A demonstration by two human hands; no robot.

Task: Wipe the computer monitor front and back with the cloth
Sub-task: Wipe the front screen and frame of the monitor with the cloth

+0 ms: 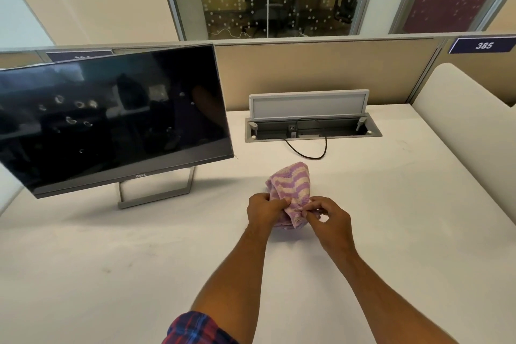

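A black computer monitor (pixel 111 117) stands on a grey frame stand at the left of the white desk (pixel 111 260), its dark screen facing me with several smudges on it. A purple-and-cream striped cloth (pixel 291 184) is bunched up over the desk's middle, right of the monitor. My left hand (pixel 264 211) grips the cloth's near left edge. My right hand (pixel 329 218) pinches its near right corner between thumb and fingers. Both hands are well clear of the monitor.
An open grey cable hatch (pixel 310 120) with a raised lid sits in the desk behind the cloth, and a black cable (pixel 321 152) loops out of it. A beige partition (pixel 321 70) closes the back; a cream divider (pixel 460 126) runs along the right.
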